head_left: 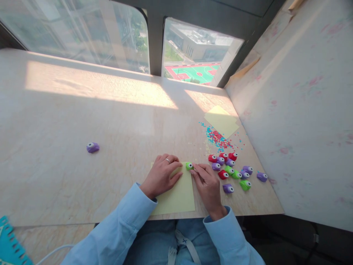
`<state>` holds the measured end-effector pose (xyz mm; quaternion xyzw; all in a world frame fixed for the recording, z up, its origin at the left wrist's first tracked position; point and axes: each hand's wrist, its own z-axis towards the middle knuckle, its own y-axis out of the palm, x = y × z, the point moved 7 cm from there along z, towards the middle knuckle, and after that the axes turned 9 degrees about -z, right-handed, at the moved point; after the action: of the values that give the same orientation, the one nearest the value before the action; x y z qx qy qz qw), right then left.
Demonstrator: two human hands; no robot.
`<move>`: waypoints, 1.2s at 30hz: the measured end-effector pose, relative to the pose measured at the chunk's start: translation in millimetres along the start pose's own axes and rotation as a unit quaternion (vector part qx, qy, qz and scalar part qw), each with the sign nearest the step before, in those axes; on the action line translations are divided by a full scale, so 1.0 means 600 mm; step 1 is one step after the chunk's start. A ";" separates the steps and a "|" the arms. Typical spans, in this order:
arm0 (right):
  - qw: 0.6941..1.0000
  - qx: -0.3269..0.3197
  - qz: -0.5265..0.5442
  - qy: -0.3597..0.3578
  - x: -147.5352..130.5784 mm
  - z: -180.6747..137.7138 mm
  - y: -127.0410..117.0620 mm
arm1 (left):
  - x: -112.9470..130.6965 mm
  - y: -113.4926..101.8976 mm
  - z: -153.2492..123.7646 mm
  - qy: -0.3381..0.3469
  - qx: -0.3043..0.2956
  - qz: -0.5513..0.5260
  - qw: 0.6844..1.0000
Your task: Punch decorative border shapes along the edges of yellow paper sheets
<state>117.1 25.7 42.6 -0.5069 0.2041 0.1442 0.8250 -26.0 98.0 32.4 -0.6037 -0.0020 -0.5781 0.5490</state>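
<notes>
A pale yellow sheet of paper (176, 198) lies at the front edge of the table. My left hand (163, 176) rests on its upper left part, thumb and fingers apart, with a ring on one finger. At the sheet's upper right corner sits a small green craft punch (189, 165) with a white top and a dark shape on it. Thumb and fingers of my right hand (205, 180) close on the punch's right end. Whether the paper's edge is inside the punch cannot be made out.
Several purple, red and green punches (228, 170) cluster to the right. Behind them lie blue and red paper bits (217, 139) and another yellow sheet (222, 120). A lone purple punch (93, 147) stands far left. A wall (303, 110) bounds the table's right side.
</notes>
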 end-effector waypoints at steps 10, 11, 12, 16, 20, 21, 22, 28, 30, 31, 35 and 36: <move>0.998 0.052 -0.017 0.013 0.009 0.001 -0.015 | 0.000 -0.001 0.001 -0.007 -0.004 -0.018 1.000; 0.998 0.056 -0.019 0.020 0.014 0.000 -0.017 | 0.000 -0.001 0.001 -0.008 -0.004 -0.019 1.000; 0.998 0.057 -0.023 0.028 0.019 0.000 -0.018 | 0.000 -0.001 0.001 -0.009 -0.004 -0.020 1.000; 0.995 0.078 -0.030 0.056 0.032 -0.001 -0.023 | -0.001 -0.001 0.003 -0.007 -0.003 -0.026 1.000; 0.988 0.118 0.054 0.084 0.042 -0.011 -0.028 | 0.000 -0.001 0.003 -0.005 -0.003 -0.025 1.000; 0.986 0.130 0.058 0.088 0.044 -0.014 -0.031 | 0.000 -0.001 0.002 -0.005 -0.003 -0.024 1.000; 0.985 0.141 0.049 0.089 0.044 -0.017 -0.035 | 0.000 -0.002 0.002 -0.006 -0.003 -0.024 1.000; 0.988 0.130 -0.052 0.060 0.036 -0.020 -0.048 | -0.001 -0.002 0.002 -0.007 -0.003 -0.021 1.000; 0.992 0.098 -0.061 0.057 0.036 -0.018 -0.040 | -0.001 -0.001 0.001 -0.007 -0.003 -0.022 1.000; 0.993 0.083 -0.065 0.052 0.035 -0.016 -0.035 | -0.001 -0.001 0.001 -0.007 -0.003 -0.023 1.000; 0.993 0.082 -0.084 0.007 0.023 -0.010 -0.030 | -0.002 -0.002 0.001 -0.008 0.001 -0.022 1.000; 0.992 0.094 -0.083 0.001 0.020 -0.010 -0.034 | -0.002 -0.002 0.002 -0.008 0.000 -0.021 1.000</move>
<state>135.7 11.6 50.4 -0.4425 0.1744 0.0546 0.8780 -26.6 100.1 32.7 -0.6082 -0.0192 -0.5843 0.5370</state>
